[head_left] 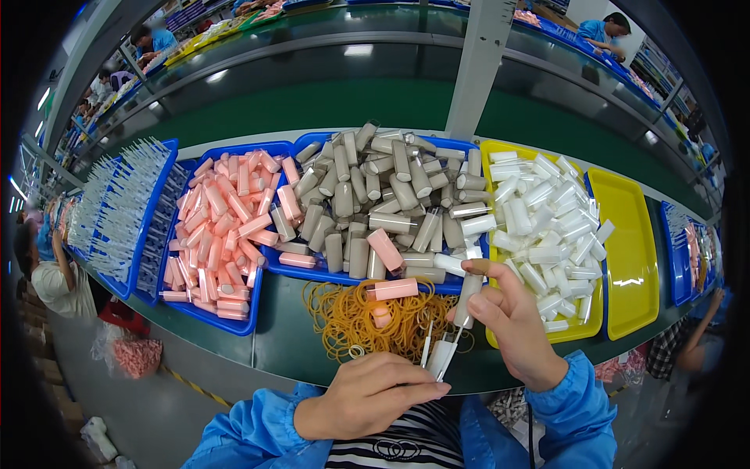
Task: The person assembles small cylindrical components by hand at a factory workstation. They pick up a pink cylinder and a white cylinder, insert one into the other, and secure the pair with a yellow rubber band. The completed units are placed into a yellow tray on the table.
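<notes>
Three trays (478, 148) of plastic tubes (367, 195)

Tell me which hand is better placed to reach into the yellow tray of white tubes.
Probably the right hand: it hovers at the yellow tray's near edge, though it holds a grey tube. The left hand sits lower, pinching white pieces.

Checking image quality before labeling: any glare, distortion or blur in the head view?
Head view: strong fisheye, black corners, belt edges bow; lamp glare streaks the belt and empty yellow tray; hands and grey tubes are sharp; people at the rim are smeared.
</notes>
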`<act>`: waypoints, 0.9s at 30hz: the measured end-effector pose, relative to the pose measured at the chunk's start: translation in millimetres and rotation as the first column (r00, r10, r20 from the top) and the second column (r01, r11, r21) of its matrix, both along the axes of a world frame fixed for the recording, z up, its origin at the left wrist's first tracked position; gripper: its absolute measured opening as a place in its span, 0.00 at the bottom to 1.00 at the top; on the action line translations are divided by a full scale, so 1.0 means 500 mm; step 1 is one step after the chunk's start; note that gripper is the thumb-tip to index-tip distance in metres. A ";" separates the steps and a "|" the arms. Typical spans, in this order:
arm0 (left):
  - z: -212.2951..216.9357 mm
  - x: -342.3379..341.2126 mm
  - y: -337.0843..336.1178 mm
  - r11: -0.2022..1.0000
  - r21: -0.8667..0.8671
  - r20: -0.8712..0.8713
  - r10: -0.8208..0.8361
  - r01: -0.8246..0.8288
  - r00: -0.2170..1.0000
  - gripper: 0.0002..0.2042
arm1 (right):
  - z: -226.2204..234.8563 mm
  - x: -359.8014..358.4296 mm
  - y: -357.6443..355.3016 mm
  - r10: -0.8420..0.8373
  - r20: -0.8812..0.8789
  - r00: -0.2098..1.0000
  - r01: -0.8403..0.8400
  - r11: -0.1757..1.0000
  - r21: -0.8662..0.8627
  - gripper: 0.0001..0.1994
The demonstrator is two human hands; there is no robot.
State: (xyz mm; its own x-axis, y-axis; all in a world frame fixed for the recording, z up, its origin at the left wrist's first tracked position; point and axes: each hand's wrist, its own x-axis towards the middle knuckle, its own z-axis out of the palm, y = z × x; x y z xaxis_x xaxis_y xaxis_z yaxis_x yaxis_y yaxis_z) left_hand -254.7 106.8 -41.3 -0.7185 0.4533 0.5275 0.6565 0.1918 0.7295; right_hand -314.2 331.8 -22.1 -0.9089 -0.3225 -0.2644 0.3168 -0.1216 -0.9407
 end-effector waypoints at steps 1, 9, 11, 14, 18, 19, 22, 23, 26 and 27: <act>0.001 0.002 -0.001 1.000 -0.004 0.000 0.009 -0.009 1.000 0.17 | -0.001 0.000 -0.001 -0.001 -0.005 1.000 0.001 1.000 0.007 0.23; -0.009 0.007 -0.007 0.999 -0.044 0.002 0.000 0.000 1.000 0.18 | -0.015 0.007 -0.009 -0.084 -0.136 0.987 0.089 0.995 0.035 0.22; -0.009 0.008 -0.008 0.999 -0.048 0.000 0.015 -0.015 1.000 0.19 | -0.012 0.010 -0.003 0.051 -0.169 0.984 -0.023 0.986 0.164 0.22; -0.011 0.009 -0.012 0.997 -0.059 -0.022 0.045 -0.046 0.999 0.18 | -0.009 0.016 -0.009 0.093 -0.197 0.976 -0.060 0.984 0.167 0.23; -0.024 0.012 0.001 0.984 0.038 -0.062 0.178 -0.176 0.982 0.17 | -0.050 0.065 -0.014 0.077 -0.392 0.917 -0.004 0.983 0.182 0.24; -0.031 0.014 0.004 0.970 0.078 -0.058 0.234 -0.229 0.971 0.18 | -0.055 0.081 -0.029 0.096 -0.454 0.886 -0.045 0.992 0.122 0.25; -0.044 0.011 -0.015 0.969 0.100 -0.053 0.231 -0.225 0.972 0.21 | -0.063 0.106 -0.056 -0.035 -0.368 0.929 -0.002 0.995 -0.102 0.26; -0.046 0.011 -0.019 0.967 0.110 -0.036 0.235 -0.230 0.971 0.21 | -0.060 0.109 -0.066 -0.049 -0.376 0.925 0.001 0.992 -0.127 0.26; -0.045 0.013 -0.038 0.956 0.080 -0.109 0.289 -0.282 0.951 0.19 | -0.023 0.058 -0.062 0.200 -0.650 0.733 -0.043 0.968 0.249 0.23; -0.044 0.013 -0.045 0.949 0.071 -0.147 0.314 -0.307 0.938 0.18 | -0.007 0.022 -0.063 0.353 -0.715 0.603 -0.012 0.901 0.434 0.23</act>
